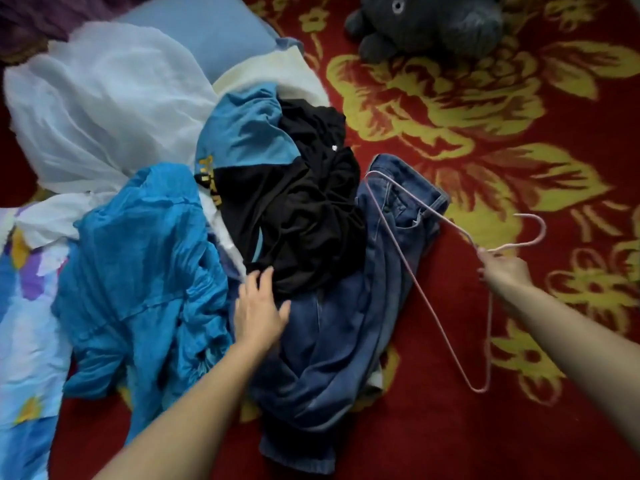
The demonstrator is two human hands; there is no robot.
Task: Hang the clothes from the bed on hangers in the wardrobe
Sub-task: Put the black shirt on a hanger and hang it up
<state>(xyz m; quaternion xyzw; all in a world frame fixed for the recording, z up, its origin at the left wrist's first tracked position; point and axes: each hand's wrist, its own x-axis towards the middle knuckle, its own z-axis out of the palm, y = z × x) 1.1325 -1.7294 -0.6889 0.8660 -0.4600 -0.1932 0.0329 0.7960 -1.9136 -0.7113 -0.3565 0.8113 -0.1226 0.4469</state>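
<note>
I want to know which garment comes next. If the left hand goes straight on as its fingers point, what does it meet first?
The black garment; the left hand lies over the jeans, fingertips seemingly at the black cloth's near edge, though depth is unclear.

bed (450,427): red spread, yellow flower pattern | grey plush toy (429,26): on the spread, far edge | blue pillow (207,29): left of toy | purple fabric (41,15): farther left of toy | light: dim, soft
</note>
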